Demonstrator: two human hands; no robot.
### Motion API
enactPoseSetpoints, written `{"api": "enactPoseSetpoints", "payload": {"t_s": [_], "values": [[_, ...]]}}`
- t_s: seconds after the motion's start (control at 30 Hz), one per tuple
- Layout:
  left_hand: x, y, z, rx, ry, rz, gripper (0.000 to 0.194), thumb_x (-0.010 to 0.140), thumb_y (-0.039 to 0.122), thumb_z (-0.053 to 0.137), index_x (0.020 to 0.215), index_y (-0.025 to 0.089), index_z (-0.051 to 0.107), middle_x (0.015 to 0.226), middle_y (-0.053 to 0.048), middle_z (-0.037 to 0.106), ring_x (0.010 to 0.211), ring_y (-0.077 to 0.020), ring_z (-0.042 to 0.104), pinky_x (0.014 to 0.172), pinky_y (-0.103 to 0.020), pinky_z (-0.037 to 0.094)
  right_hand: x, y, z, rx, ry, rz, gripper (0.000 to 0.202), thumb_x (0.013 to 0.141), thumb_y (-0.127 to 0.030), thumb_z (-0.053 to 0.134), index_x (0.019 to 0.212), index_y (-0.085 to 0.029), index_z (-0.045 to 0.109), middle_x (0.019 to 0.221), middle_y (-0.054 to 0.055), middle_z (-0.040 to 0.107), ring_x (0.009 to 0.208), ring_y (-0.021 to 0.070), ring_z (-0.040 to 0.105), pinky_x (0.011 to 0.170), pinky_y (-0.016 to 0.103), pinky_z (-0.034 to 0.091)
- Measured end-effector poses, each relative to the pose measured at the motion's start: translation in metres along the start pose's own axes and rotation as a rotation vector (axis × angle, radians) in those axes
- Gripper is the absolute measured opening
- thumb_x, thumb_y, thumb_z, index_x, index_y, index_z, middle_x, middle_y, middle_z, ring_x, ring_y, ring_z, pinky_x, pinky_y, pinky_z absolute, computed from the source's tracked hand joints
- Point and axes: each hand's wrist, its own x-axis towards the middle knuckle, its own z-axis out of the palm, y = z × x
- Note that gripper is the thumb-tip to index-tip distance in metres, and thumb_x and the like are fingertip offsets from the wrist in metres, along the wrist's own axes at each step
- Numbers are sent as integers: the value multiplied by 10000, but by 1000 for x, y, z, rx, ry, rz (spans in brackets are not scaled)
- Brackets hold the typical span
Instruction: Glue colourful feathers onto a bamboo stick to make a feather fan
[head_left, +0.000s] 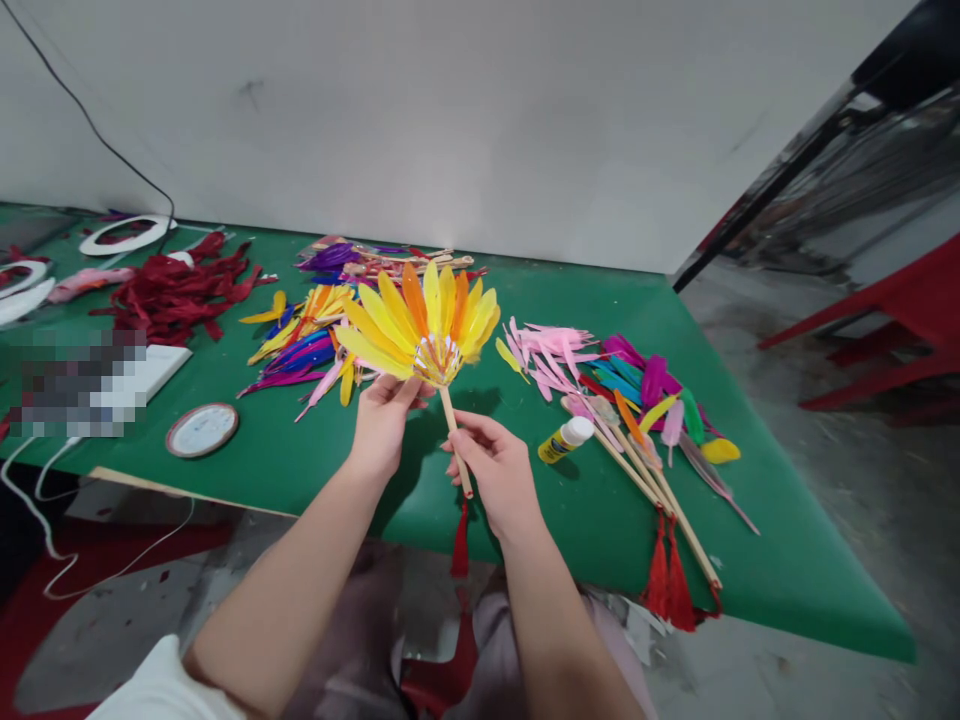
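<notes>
A feather fan (431, 310) with yellow and orange feathers spreads upright above the table, its wooden handle slanting down to a red tassel (460, 545). My right hand (493, 470) is closed around the handle, thumb on top. At the fan's lower left edge, my left hand (382, 420) pinches near the base of the feathers; its fingertips are partly hidden. A yellow glue stick (564, 440) with a white cap lies just right of my right hand. Behind the fan, bundles of yellow, blue and purple feathers (304, 335) are partly covered by it.
The green table (600, 540) meets a pale wall. Wooden sticks with red tassels (652, 490) and loose coloured feathers (645, 380) lie on the right. To the left are dark red strips (184, 290), a round lid (201, 430), white rings (127, 235) and a white cable (45, 520).
</notes>
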Motion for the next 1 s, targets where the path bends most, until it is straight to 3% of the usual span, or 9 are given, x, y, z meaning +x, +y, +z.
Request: {"api": "enactPoseSetpoints", "payload": {"t_s": [0.23, 0.37, 0.47, 0.6, 0.7, 0.83, 1.0], "values": [[3, -2, -3, -48, 9, -61, 266, 561, 272, 722, 754, 139, 597, 724, -18, 644, 691, -115, 625, 629, -217, 494, 1, 6, 2, -172, 92, -68, 306, 683, -290, 597, 964, -170, 626, 646, -16, 602, 441, 59, 528, 379, 160, 419], [4, -1, -4, 32, 91, -80, 259, 565, 305, 705, 666, 113, 564, 592, -23, 625, 515, -97, 591, 497, -191, 466, 1, 8, 3, -198, 99, -81, 320, 684, -300, 592, 972, -162, 626, 659, -8, 600, 465, 74, 540, 358, 159, 389], [3, -1, -4, 54, 75, -113, 265, 603, 354, 656, 637, 114, 549, 513, -18, 593, 419, -83, 535, 414, -177, 418, 0, 7, 3, -219, 115, -92, 326, 684, -309, 587, 969, -157, 630, 655, -5, 602, 478, 83, 545, 376, 172, 401], [0, -1, -1, 21, 1, -148, 239, 611, 322, 638, 707, 122, 551, 643, -35, 619, 579, -115, 607, 512, -199, 470, -4, 7, 0, -277, 153, -128, 324, 689, -316, 582, 969, -163, 637, 657, -1, 613, 527, 102, 562, 463, 211, 452], [2, -1, -2, -20, -9, -73, 230, 587, 200, 609, 802, 153, 544, 695, 7, 585, 671, -105, 608, 656, -237, 495, -7, 10, -5, -332, 166, -150, 351, 705, -322, 571, 1020, -174, 618, 668, 2, 617, 566, 116, 563, 496, 229, 454], [10, 2, -12, -63, 97, 61, 411, 520, 94, 554, 913, 208, 520, 832, 7, 564, 761, -89, 579, 729, -227, 463, -12, 16, -12, -369, 157, -152, 368, 722, -324, 558, 1061, -181, 572, 639, -11, 585, 581, 122, 566, 521, 234, 435], [19, 6, -25, 21, 222, 67, 443, 519, 133, 587, 946, 219, 504, 876, -8, 536, 725, -94, 558, 614, -200, 444, -21, 25, -21, -476, 124, -82, 302, 738, -333, 528, 1007, -195, 537, 615, -26, 569, 518, 113, 547, 506, 225, 398]]}}
